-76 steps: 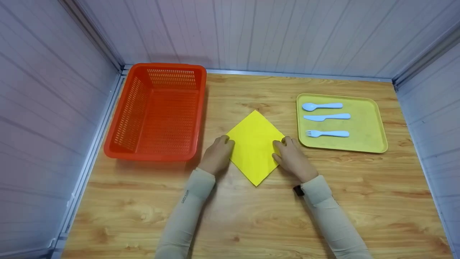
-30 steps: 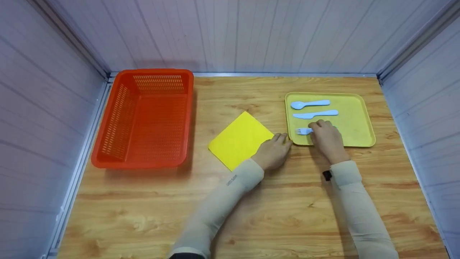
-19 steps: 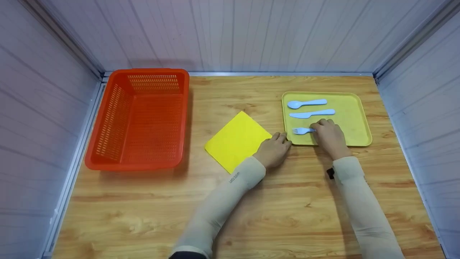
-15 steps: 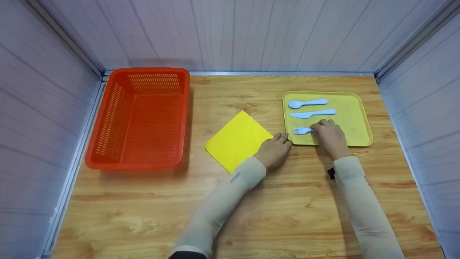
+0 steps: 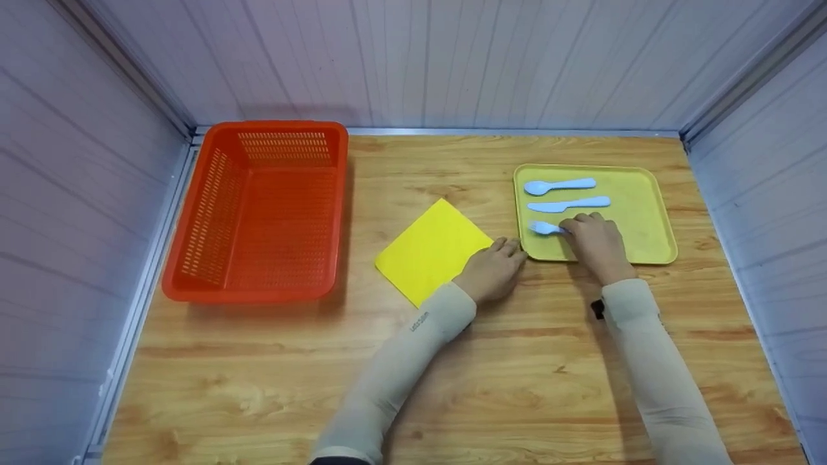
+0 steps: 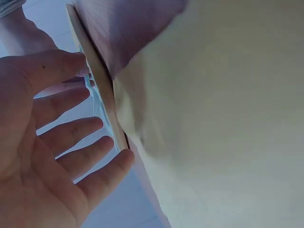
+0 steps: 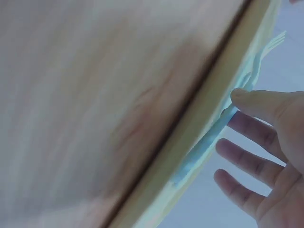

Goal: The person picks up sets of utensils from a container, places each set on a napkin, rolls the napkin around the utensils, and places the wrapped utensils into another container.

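Note:
My right hand (image 5: 596, 245) pinches the light-blue fork (image 5: 544, 228) by its handle, low over the yellow tray (image 5: 639, 223). In the right wrist view, the thumb and index finger meet on the fork (image 7: 209, 138), its tines pointing up and away. The other fingers are spread. My left hand (image 5: 491, 270) lies between the tray and a yellow square sheet (image 5: 426, 255), whose right corner it covers. Its nearly straight fingers (image 6: 114, 168) reach the tray's rim in the left wrist view. A light-blue spoon (image 5: 559, 186) and knife (image 5: 572, 205) lie on the tray behind the fork.
A red-orange basket (image 5: 342, 213) with slotted sides stands at the back left of the wood-patterned table (image 5: 271, 381). Pale panel walls (image 5: 439, 64) enclose the back and both sides.
Both hands left the yellow sheet; the left went to the tray's near-left corner, the right to the fork. Since half a second ago, the fork has shifted slightly towards the knife in the right hand's pinch.

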`<action>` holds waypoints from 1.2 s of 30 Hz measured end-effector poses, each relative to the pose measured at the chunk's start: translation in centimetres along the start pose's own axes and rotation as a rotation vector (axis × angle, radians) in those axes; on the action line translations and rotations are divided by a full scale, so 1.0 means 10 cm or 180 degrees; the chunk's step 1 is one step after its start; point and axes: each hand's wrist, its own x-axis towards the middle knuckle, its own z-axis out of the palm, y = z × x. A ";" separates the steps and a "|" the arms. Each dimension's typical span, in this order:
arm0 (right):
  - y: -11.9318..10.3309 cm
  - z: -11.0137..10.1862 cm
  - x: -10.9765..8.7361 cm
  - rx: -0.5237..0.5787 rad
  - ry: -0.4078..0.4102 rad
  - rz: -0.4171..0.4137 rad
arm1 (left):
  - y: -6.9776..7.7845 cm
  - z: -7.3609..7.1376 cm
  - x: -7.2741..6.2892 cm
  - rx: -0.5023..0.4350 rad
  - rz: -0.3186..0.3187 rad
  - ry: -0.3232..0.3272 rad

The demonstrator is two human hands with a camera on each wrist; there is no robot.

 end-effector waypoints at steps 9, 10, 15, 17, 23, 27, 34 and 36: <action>-0.54 -0.06 0.20 0.0237 0.0150 -0.0126 | -0.35 -0.09 -0.41 0.0010 -0.0213 0.0379; -0.62 -0.07 0.22 0.0273 0.0144 -0.0122 | -0.40 -0.09 -0.48 0.0006 -0.0264 0.0442; -0.95 -0.08 0.33 0.0473 0.0038 -0.0073 | -0.62 -0.08 -0.79 -0.0077 -0.0518 0.0611; -1.07 -0.08 0.37 0.0557 -0.0037 -0.0036 | -0.70 -0.07 -0.91 -0.0130 -0.0598 0.0623; -1.39 -0.01 0.55 0.0896 -0.0253 0.0081 | -0.86 -0.02 -1.22 -0.0209 -0.0899 0.0568; -1.56 0.08 0.68 0.1187 -0.0432 0.0371 | -0.91 0.02 -1.29 -0.0279 -0.1022 0.0550; -1.85 0.21 0.83 0.1551 -0.0656 0.0857 | -0.93 0.06 -1.27 -0.0483 -0.1192 0.0197; -1.91 0.25 0.85 0.1563 -0.0640 0.0887 | -0.92 0.06 -1.26 -0.0526 -0.1215 0.0141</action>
